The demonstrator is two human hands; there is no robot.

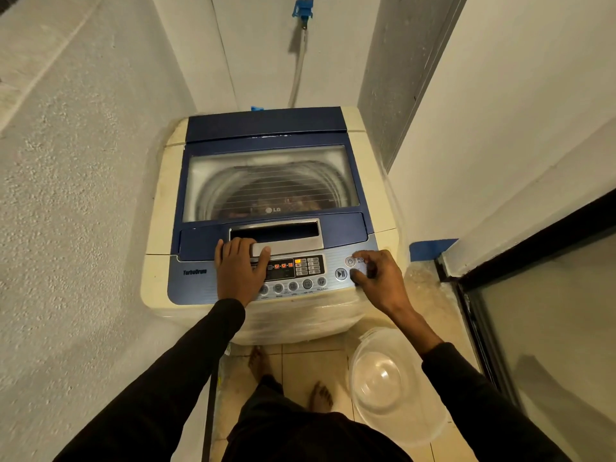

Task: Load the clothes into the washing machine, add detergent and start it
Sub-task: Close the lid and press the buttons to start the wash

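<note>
The washing machine [266,208], a top-loader with a cream body and blue top, stood at the centre of the frame, pushed into a narrow alcove between white walls. Its lid [270,181] was down; through the clear window the drum showed, with something dark and reddish, probably the clothes [266,205], lying low inside, blurred by the glass. A silver handle [286,241] sat at the lid's near edge. Just below it ran the control panel [293,271], with orange lights lit on its display and a row of round buttons along the lower edge. The left hand [238,268] lay flat on the panel's left part, fingers straight and reaching up onto the handle's edge, gripping nothing. The right hand [376,278] was at the panel's right end, fingers curled, fingertips by the power button [349,261] and near the start button [340,274]; whether it pressed either I could not tell. The two hands were well apart. Lower right, on the tiled floor [300,361], a clear plastic basin [393,385] stood just beside the machine's front corner. Two bare feet showed at the lower centre. At the top centre, a blue tap [302,8] on the wall fed a pale hose [297,75] running down behind the machine.
</note>
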